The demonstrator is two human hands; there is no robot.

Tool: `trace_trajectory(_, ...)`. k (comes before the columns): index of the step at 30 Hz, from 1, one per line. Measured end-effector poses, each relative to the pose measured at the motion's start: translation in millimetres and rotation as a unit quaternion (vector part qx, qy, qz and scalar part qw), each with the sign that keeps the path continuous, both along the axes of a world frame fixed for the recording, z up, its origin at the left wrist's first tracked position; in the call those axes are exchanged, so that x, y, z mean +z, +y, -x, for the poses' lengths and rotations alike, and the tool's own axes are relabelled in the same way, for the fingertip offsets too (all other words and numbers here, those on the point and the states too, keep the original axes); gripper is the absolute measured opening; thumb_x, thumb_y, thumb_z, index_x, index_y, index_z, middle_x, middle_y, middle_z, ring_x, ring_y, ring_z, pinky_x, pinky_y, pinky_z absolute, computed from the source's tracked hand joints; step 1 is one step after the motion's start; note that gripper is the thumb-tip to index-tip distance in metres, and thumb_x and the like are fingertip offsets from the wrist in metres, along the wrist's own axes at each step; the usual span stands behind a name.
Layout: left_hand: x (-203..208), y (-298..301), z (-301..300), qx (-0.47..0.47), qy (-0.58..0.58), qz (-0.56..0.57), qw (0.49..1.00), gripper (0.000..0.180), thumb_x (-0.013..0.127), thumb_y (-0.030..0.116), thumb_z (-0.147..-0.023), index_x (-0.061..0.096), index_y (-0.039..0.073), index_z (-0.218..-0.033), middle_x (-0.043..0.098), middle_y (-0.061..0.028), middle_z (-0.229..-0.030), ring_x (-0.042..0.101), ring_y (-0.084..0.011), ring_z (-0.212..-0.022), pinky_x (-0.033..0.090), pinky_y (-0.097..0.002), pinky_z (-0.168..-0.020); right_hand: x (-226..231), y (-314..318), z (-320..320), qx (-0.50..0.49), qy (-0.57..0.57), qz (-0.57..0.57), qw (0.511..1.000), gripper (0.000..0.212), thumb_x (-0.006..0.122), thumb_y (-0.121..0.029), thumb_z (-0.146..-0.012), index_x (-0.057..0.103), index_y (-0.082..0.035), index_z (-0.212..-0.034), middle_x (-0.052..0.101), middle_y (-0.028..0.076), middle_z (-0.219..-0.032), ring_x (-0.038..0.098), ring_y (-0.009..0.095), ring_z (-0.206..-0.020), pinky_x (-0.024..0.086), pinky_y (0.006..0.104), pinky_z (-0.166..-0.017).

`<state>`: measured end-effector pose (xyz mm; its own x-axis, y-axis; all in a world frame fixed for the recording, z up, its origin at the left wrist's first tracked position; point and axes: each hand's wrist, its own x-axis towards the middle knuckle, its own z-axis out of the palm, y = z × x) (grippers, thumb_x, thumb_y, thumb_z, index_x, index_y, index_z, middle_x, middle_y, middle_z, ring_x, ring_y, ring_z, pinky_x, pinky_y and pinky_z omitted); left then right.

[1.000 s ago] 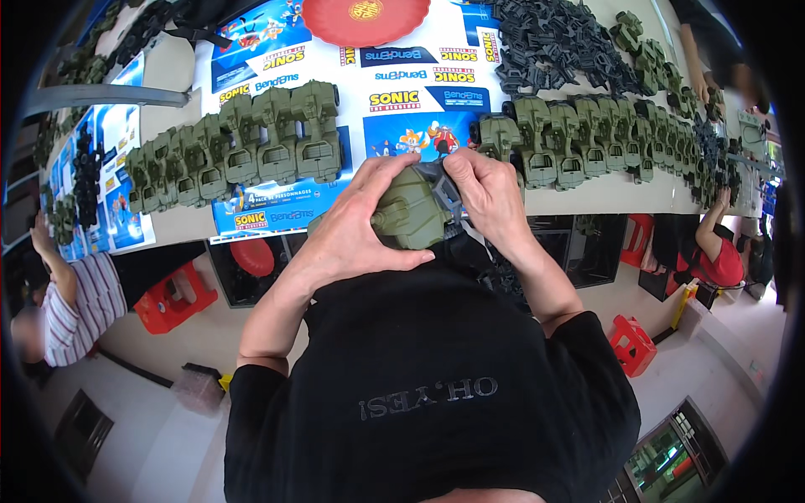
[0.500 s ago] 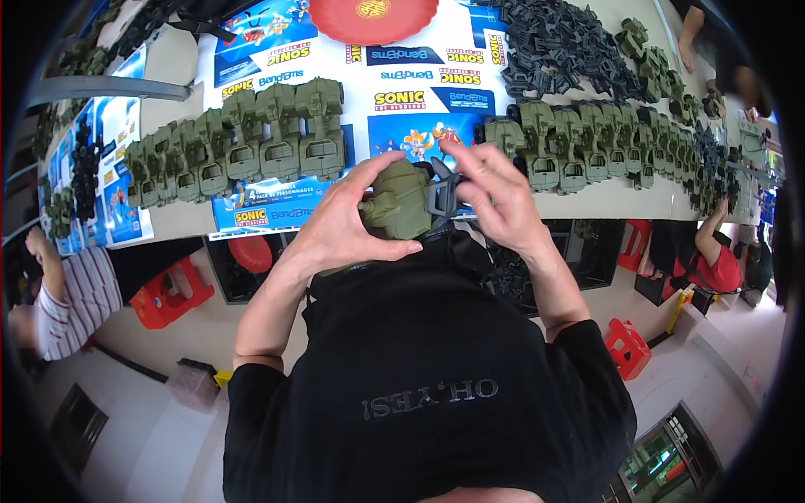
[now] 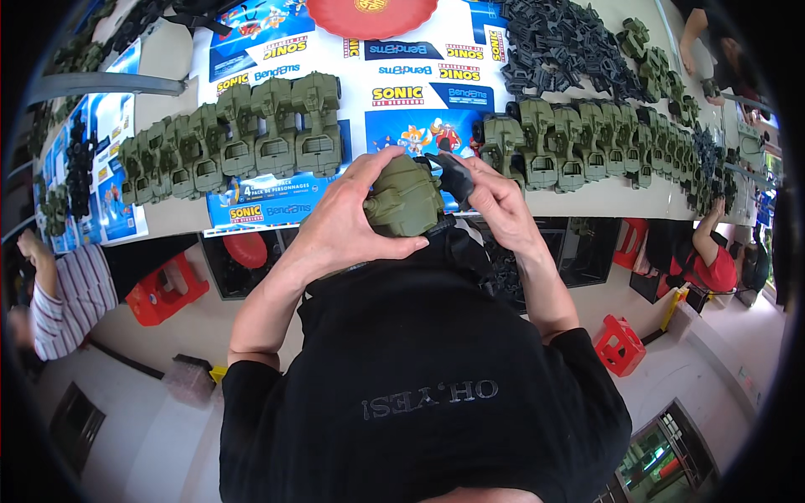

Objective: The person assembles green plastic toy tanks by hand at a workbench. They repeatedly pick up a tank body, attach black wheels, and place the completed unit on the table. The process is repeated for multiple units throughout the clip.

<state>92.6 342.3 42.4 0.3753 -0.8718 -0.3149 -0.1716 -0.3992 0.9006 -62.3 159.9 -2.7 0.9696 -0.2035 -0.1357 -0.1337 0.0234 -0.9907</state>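
Just past the near table edge, my left hand (image 3: 345, 211) grips an olive-green plastic toy vehicle body (image 3: 407, 198), thumb on the near side and fingers on the far side. At the body's right end, my right hand (image 3: 501, 206) pinches a dark grey plastic part (image 3: 455, 179) between thumb and fingers. This part lies against the green body; whether it is fixed there I cannot tell. My fingers hide some of its shape. Similar green toy vehicles stand in a row (image 3: 239, 138) to the left and another row (image 3: 579, 147) to the right.
A heap of dark grey parts (image 3: 570, 50) lies at the far right. A red scalloped plate (image 3: 373, 15) rests at the far middle on printed sheets (image 3: 419, 75). Red stools (image 3: 170, 292) stand below the table. Other people sit left, in a striped top (image 3: 80, 293), and right.
My right fingers, raised and spread around the dark grey part before, have now closed on it. The part has tilted. My left hand keeps its grip on the toy vehicle body.
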Motion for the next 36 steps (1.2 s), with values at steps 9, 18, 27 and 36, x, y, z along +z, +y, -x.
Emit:
trace_trajectory(9,4,-6,5,0.012,-0.045,-0.03,0.998,0.095,0.078,0.038,-0.059,0.036,-0.014,-0.128,0.046,-0.0307,-0.124,0.047,-0.0382,-0.117,0.037,-0.0389,-0.101,1,-1,-7,0.028,-0.013,0.042,0.999,0.043,0.046,-0.035,-0.095,0.057,0.003,-0.11,0.047,0.005,-0.085,0.044,0.016,-0.079,0.038,0.0296,-0.079)
trace_trajectory(18,1,-5,8,0.024,-0.014,-0.023,0.999,0.091,0.079,0.038,-0.059,0.041,-0.017,-0.121,0.055,-0.0293,-0.11,0.057,-0.0376,-0.103,0.044,-0.0375,-0.09,6,-8,-7,0.093,0.025,0.101,0.99,0.05,0.047,-0.036,-0.094,0.047,-0.001,-0.129,0.046,0.004,-0.081,0.045,0.016,-0.078,0.039,0.0277,-0.073)
trace_trajectory(27,-40,-13,-13,-0.02,0.128,-0.139,0.982,0.053,0.078,0.037,-0.07,0.063,-0.001,-0.104,0.065,-0.0065,-0.09,0.058,-0.0105,-0.084,0.045,-0.0253,-0.079,-20,-16,-12,0.135,0.009,0.121,0.983,0.047,0.046,-0.036,-0.095,0.051,0.0,-0.124,0.047,0.006,-0.076,0.047,0.016,-0.074,0.041,0.0309,-0.074)
trace_trajectory(36,-35,-6,-5,0.0,0.172,-0.089,0.981,0.052,0.079,0.032,-0.07,0.062,-0.001,-0.106,0.064,-0.0046,-0.091,0.056,-0.0096,-0.085,0.045,-0.0245,-0.079,6,-9,-10,0.151,0.071,0.204,0.965,0.044,0.046,-0.033,-0.095,0.053,0.0,-0.122,0.053,0.01,-0.086,0.052,0.02,-0.077,0.043,0.0307,-0.074)
